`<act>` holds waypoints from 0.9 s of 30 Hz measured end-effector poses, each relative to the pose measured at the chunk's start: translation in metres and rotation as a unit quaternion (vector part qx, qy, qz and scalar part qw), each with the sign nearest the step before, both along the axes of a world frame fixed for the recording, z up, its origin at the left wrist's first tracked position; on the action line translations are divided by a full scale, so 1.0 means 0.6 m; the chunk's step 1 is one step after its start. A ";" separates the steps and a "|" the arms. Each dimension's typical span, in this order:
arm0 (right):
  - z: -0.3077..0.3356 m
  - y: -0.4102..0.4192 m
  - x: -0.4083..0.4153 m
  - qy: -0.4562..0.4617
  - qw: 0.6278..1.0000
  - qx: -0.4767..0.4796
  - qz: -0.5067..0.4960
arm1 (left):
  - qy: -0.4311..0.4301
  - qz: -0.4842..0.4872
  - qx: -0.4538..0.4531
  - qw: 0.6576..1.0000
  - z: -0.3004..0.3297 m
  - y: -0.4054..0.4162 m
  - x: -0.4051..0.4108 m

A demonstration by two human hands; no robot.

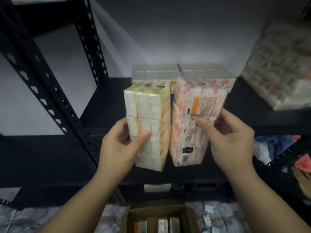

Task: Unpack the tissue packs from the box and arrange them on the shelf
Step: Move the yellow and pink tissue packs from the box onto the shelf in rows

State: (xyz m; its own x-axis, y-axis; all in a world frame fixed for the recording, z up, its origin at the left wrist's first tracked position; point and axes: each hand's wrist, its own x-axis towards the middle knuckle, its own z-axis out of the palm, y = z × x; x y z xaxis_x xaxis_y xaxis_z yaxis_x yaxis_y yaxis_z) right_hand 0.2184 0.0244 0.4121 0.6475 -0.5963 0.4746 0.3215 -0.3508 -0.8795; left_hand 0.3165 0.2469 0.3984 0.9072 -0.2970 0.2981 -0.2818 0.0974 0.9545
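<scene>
My left hand point(121, 142) grips a tall white and yellow tissue pack point(149, 115), thumb across its front. Beside it, my right hand point(230, 137) grips a pink-patterned tissue pack point(188, 125) with an orange label, thumb on its face. Both packs are held lengthwise over the black shelf board point(104, 111), side by side and nearly touching. Behind them, more tissue packs point(183, 76) lie in a row at the back of the shelf. Below, an open cardboard box point(161, 214) on the floor holds several more packs standing on end.
A black perforated shelf upright point(43, 84) slants down the left. A large wrapped bundle of tissue packs point(282, 69) sits on the shelf at the right. Cloth items, blue and pink point(282, 148), lie at the lower right. Marbled floor surrounds the box.
</scene>
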 end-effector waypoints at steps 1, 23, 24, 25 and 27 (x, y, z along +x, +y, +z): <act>0.018 -0.014 0.014 -0.018 1.000 -0.009 0.004 | -0.012 0.005 -0.001 1.000 0.016 -0.014 0.013; 0.029 -0.212 0.176 0.039 0.996 -0.058 0.049 | -0.050 0.037 0.093 0.994 0.027 -0.182 0.161; 0.033 -0.210 0.177 0.031 0.997 -0.048 0.053 | -0.055 0.027 0.097 0.993 0.034 -0.179 0.165; 0.036 -0.208 0.180 0.027 0.997 -0.027 0.060 | -0.055 0.018 0.097 0.994 0.038 -0.174 0.172; 0.042 -0.203 0.189 0.038 0.995 0.040 0.083 | -0.035 -0.006 0.087 0.996 0.053 -0.175 0.183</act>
State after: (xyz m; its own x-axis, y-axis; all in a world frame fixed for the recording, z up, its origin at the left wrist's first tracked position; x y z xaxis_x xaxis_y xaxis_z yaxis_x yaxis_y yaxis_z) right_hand 0.3319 -0.0974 0.4376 0.7719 -0.5127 0.3760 0.3009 -0.2263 -0.9264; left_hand 0.4261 0.1422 0.4303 0.8825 -0.3596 0.3030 -0.3474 -0.0642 0.9355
